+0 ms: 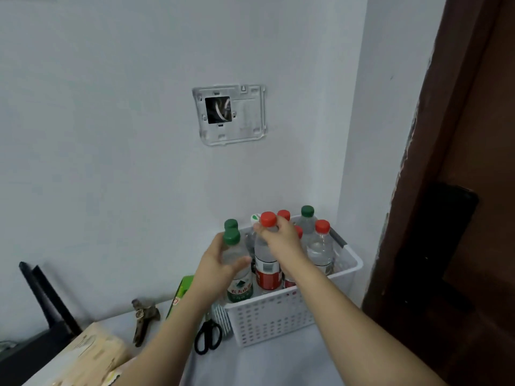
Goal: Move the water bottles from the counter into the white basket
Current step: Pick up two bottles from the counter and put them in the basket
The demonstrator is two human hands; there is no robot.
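A pale painted wall (117, 140) fills most of the view, with a dark brown wooden door frame (457, 168) down the right side and a clear plastic mounting plate with a square dark hole (230, 114) fixed to the wall. Below, a light grey counter (267, 366) carries a white perforated plastic basket (276, 319) standing against the wall, packed with upright clear water bottles. The left hand (216, 264) has its fingers and thumb curled round a clear bottle with a green cap and green label (237, 277) at the basket's left front corner, the bottle upright inside the rim. The right hand (281, 240) pinches the neck of a clear bottle with a red cap and red label (268, 263), just beside the green one and also upright in the basket. More red- and green-capped bottles (320, 246) stand behind them. On the counter, left of the basket, lie a tan cardboard box (92, 355), a green carton (181, 293), black-handled scissors (207, 337) touching the basket's side, and a brown pair of pruning shears (143, 319).
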